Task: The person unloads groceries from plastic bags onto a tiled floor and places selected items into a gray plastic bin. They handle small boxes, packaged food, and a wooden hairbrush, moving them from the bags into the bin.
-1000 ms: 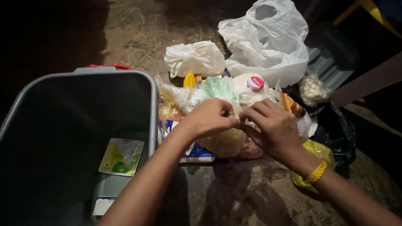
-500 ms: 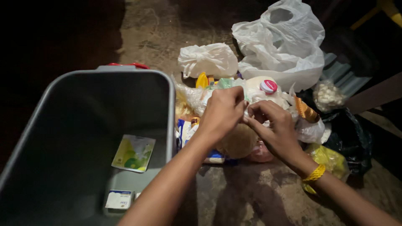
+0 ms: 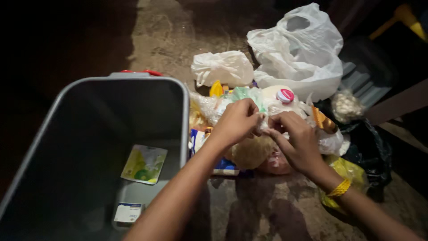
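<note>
Near the middle of the frame, both hands are meeting over a heap of groceries on the dirt floor. The left hand is curling into a narrow grip, pinching the twisted neck of a clear plastic bag holding something pale and yellowish. The right hand, wearing a yellow bracelet at the wrist, is pinching the same neck from the other side, fingertips touching the left hand's. The bag is lying just below the hands, right of a grey bin filling the lower left. A green and yellow sachet is lying inside the bin. Two white plastic bags are sitting in the upper right.
</note>
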